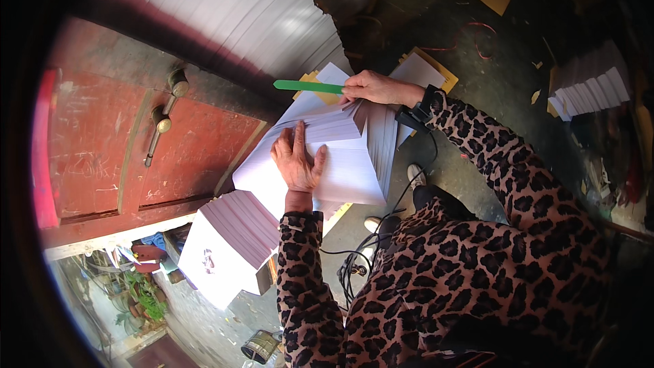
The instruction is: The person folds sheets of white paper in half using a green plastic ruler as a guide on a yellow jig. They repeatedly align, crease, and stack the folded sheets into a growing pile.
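My right hand (375,88) grips a flat green strip with a rounded tip (306,86), which points left over the paper. Just below it lies a folded bundle of white paper sheets (332,125), its layered edges showing. My left hand (299,158) rests palm down, fingers spread, on the bundle and the large white sheet (352,174) under it. More stacked sheets (383,138) show their edges on the right of this pile. Nearer the doorway stands a thick stack of folded paper (240,227), its top bright with sunlight.
A red wooden door (199,158) with metal latch knobs stands on the left. Black cables (352,266) coil on the floor by my shoes. Another paper stack (590,84) stands at the right. A tin can (260,345) and potted plants (145,296) are towards the bottom left.
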A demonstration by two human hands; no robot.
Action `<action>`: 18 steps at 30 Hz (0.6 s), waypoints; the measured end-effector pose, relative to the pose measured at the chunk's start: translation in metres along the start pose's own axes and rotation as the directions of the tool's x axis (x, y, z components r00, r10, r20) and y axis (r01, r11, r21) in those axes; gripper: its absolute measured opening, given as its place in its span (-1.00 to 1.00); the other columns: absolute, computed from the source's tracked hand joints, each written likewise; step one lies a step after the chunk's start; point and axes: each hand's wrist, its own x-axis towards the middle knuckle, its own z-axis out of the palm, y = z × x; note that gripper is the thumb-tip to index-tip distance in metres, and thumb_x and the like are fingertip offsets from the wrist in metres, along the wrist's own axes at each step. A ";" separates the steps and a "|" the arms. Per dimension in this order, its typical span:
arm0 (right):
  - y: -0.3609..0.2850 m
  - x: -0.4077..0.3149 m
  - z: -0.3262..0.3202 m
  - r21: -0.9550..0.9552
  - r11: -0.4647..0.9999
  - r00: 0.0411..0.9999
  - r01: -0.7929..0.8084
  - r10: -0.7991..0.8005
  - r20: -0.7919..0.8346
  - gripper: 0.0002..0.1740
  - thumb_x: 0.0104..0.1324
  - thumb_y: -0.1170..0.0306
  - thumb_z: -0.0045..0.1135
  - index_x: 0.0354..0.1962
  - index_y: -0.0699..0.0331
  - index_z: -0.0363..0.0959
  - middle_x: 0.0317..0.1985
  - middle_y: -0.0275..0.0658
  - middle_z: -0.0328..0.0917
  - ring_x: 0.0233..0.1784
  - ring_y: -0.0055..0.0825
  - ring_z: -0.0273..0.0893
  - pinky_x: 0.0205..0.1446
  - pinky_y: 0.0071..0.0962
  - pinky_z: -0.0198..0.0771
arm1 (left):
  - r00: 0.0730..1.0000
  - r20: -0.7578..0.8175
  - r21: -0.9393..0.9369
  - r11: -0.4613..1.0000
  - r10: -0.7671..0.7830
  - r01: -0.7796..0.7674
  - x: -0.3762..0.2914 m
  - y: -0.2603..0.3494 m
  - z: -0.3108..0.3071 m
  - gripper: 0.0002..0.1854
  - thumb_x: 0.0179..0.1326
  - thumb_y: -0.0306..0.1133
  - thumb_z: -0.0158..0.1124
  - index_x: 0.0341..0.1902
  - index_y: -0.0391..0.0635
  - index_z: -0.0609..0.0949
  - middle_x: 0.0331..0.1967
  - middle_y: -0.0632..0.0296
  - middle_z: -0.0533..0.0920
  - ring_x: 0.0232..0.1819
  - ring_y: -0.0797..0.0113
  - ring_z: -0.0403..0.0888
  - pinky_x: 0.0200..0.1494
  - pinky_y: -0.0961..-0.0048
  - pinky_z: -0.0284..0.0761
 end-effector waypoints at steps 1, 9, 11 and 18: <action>0.000 -0.001 0.000 0.003 1.000 1.000 -0.009 0.009 -0.004 -0.66 0.35 0.31 -0.07 -0.39 0.45 0.52 -0.48 -0.32 0.56 -0.40 -0.69 0.38 -0.23 -0.63 0.32 | 1.000 -0.004 -0.006 1.000 0.004 -0.004 0.000 0.000 0.000 -0.29 0.10 0.16 0.06 0.17 -0.15 0.43 0.07 -0.01 0.39 0.03 0.05 0.34 0.15 0.13 0.11; 0.004 0.000 -0.002 0.077 0.996 0.999 -0.048 0.049 -0.012 -0.67 0.34 0.31 -0.07 -0.35 0.44 0.54 -0.48 -0.35 0.54 -0.39 -0.72 0.36 -0.23 -0.66 0.30 | 0.998 -0.030 -0.033 0.998 0.048 -0.049 0.001 -0.001 0.002 -0.35 0.13 0.12 0.05 0.14 -0.15 0.46 0.15 0.03 0.39 0.07 0.07 0.35 0.16 0.15 0.11; 0.005 0.001 -0.003 0.057 0.997 0.999 -0.044 0.044 0.004 -0.66 0.36 0.31 -0.08 -0.33 0.44 0.53 -0.44 -0.34 0.55 -0.37 -0.72 0.38 -0.21 -0.66 0.31 | 0.999 -0.028 -0.023 0.999 0.046 -0.047 0.001 -0.001 0.002 -0.35 0.13 0.11 0.06 0.14 -0.15 0.46 0.15 0.03 0.39 0.07 0.07 0.35 0.16 0.15 0.11; 0.010 0.001 -0.004 0.048 0.997 0.998 -0.060 0.059 0.027 -0.66 0.38 0.30 -0.12 -0.31 0.43 0.52 -0.35 -0.32 0.59 -0.32 -0.74 0.40 -0.16 -0.67 0.32 | 0.998 -0.026 -0.022 0.999 0.049 -0.049 0.000 -0.002 0.003 -0.35 0.12 0.11 0.08 0.13 -0.15 0.46 0.16 0.03 0.39 0.08 0.07 0.35 0.16 0.15 0.11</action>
